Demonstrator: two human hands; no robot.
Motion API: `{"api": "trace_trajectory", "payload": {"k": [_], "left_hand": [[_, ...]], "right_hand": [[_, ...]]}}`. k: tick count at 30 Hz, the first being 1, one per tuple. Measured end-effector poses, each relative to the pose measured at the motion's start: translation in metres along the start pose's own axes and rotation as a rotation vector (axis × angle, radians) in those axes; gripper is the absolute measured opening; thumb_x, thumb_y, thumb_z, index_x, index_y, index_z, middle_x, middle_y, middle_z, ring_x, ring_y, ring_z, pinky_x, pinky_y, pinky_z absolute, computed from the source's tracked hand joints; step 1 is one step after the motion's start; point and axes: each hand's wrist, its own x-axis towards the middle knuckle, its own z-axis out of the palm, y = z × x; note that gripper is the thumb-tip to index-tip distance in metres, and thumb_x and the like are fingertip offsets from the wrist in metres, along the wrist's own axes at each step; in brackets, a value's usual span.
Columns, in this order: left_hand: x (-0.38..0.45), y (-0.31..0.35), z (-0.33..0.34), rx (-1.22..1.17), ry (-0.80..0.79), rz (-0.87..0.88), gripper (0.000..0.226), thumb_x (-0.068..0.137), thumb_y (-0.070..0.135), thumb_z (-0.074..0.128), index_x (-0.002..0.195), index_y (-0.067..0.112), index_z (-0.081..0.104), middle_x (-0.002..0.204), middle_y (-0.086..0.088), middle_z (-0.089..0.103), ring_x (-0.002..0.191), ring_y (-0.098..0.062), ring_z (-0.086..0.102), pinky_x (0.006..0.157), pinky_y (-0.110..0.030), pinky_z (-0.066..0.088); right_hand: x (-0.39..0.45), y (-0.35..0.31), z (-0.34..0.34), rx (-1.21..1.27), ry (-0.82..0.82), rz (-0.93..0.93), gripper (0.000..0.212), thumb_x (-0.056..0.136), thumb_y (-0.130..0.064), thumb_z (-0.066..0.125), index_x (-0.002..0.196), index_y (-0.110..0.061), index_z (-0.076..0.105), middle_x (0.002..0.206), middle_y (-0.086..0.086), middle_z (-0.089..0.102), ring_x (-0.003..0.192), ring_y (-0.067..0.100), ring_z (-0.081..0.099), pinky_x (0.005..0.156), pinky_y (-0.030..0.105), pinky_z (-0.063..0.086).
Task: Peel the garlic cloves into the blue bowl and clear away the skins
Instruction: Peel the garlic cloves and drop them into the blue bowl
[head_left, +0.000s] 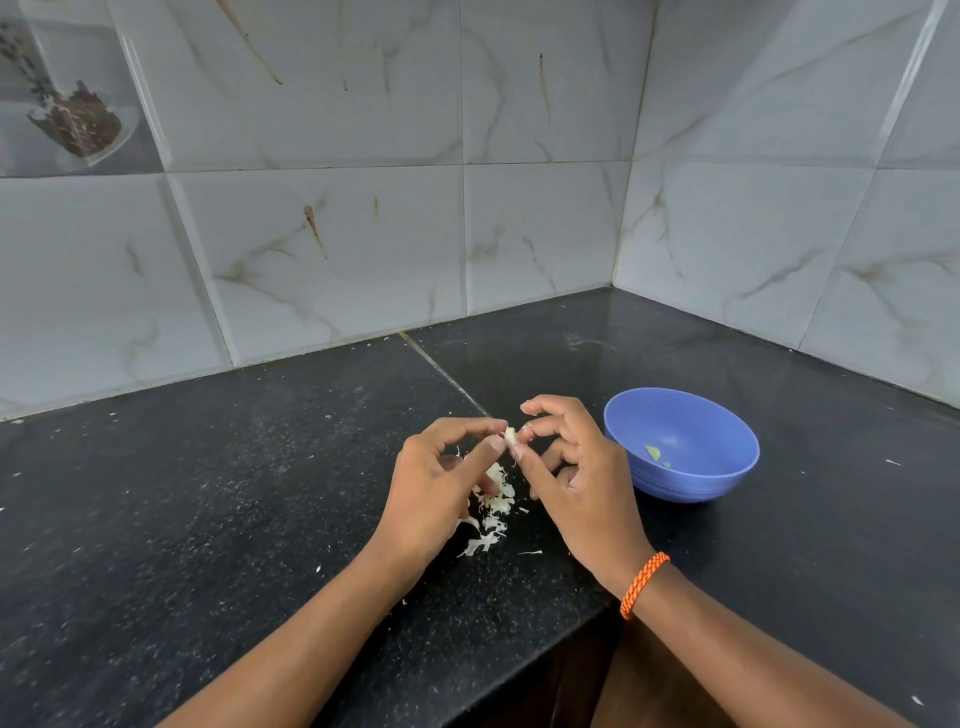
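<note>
Head view: garlic clove (511, 436) pinched between fingertips of left hand (441, 488) and right hand (576, 467), above skins (493, 512) on table (208, 519).

no readable text, no labels, no brands, no numbers anywhere

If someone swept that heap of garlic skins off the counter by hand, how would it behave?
The garlic skins look thin and papery, so probably very light and floppy. They lie as loose shreds on the counter, so a push would likely scatter some rather than move them together.
</note>
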Motion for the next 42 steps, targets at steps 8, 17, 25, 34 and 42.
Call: {"api": "trace_trajectory", "payload": {"k": [8, 17, 25, 34, 42], "left_hand": [[0.000, 0.000, -0.003, -0.138, 0.017, -0.049, 0.010, 0.087, 0.022, 0.090, 0.091, 0.015, 0.084, 0.088, -0.012, 0.081, 0.067, -0.023, 0.069, 0.057, -0.026, 0.048], [0.004, -0.003, -0.006, -0.175, -0.046, -0.053, 0.015, 0.088, 0.018, 0.088, 0.093, 0.007, 0.079, 0.082, -0.009, 0.076, 0.066, -0.022, 0.066, 0.058, -0.031, 0.046], [0.005, -0.007, -0.004, -0.130, -0.119, -0.031, 0.014, 0.099, 0.019, 0.079, 0.097, 0.007, 0.074, 0.076, -0.013, 0.067, 0.065, -0.023, 0.062, 0.053, -0.028, 0.046], [0.006, -0.008, -0.006, -0.088, -0.103, -0.005, 0.017, 0.096, -0.004, 0.074, 0.105, 0.006, 0.064, 0.093, -0.011, 0.074, 0.067, -0.028, 0.072, 0.052, -0.029, 0.048], [0.009, -0.010, -0.008, -0.013, -0.027, 0.003, 0.011, 0.097, 0.003, 0.077, 0.094, 0.014, 0.081, 0.083, -0.013, 0.077, 0.059, -0.024, 0.068, 0.051, -0.030, 0.045]], "right_hand": [[-0.001, 0.002, 0.002, -0.115, -0.046, -0.038, 0.049, 0.098, -0.017, 0.077, 0.134, -0.041, 0.054, 0.105, -0.016, 0.073, 0.068, 0.014, 0.071, 0.064, 0.029, 0.061], [-0.001, 0.001, 0.001, 0.015, -0.104, 0.019, 0.049, 0.103, -0.012, 0.069, 0.147, -0.030, 0.057, 0.109, -0.012, 0.071, 0.068, 0.019, 0.072, 0.059, 0.015, 0.053], [0.000, 0.002, 0.001, 0.048, -0.115, 0.044, 0.046, 0.104, -0.011, 0.069, 0.145, -0.028, 0.059, 0.108, -0.009, 0.071, 0.069, 0.020, 0.072, 0.057, 0.015, 0.052], [0.001, 0.006, 0.001, 0.025, -0.075, 0.031, 0.041, 0.099, -0.012, 0.075, 0.136, -0.029, 0.067, 0.103, -0.012, 0.067, 0.072, 0.019, 0.067, 0.061, 0.018, 0.050], [0.002, 0.002, 0.002, -0.010, -0.047, 0.030, 0.024, 0.093, -0.013, 0.081, 0.111, -0.026, 0.072, 0.095, -0.012, 0.066, 0.068, 0.018, 0.065, 0.058, 0.013, 0.044]]}}
